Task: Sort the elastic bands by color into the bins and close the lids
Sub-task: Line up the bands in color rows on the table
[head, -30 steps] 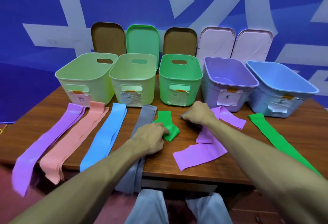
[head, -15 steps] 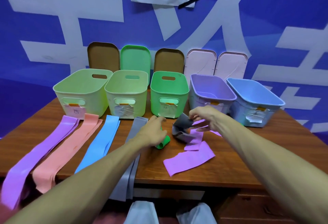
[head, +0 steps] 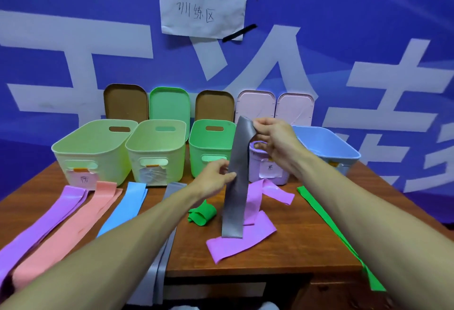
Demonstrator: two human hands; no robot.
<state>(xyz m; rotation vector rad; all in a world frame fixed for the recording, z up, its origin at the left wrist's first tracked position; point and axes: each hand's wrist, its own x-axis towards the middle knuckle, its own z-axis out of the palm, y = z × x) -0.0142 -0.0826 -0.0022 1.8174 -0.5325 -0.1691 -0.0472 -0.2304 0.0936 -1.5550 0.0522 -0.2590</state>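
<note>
**Sorting barely begun: one grey band in the air, every lid off**

No band shows inside any of the five bins [head: 157,155] lined up at the far side of the table [head: 302,231], though the purple bin [head: 267,169] is partly hidden behind a hand. All five lids [head: 169,103] lean upright against the wall behind them. So by the look of it nearly the whole job remains: each band has to go in, then each lid has to go on.

On the near part of the table, from left to right, lie a purple band [head: 49,218], a pink band [head: 73,221], a blue band [head: 125,209] and a second grey band [head: 167,248] that runs off the near edge. Right of these are a crumpled green band [head: 202,212], a folded purple band [head: 245,238] and a long green band [head: 339,231] at the far right.

The grey band [head: 235,174] is the one in hand. It hangs upright in front of the green and purple bins, its lower end just over the folded purple band. The right hand [head: 272,142] is raised to about the bins' rim height and pinches the top end between thumb and fingers. The left hand [head: 213,177] is lower, forearm reaching in from the near left, fingers closed on the band's left edge about halfway down.
</note>
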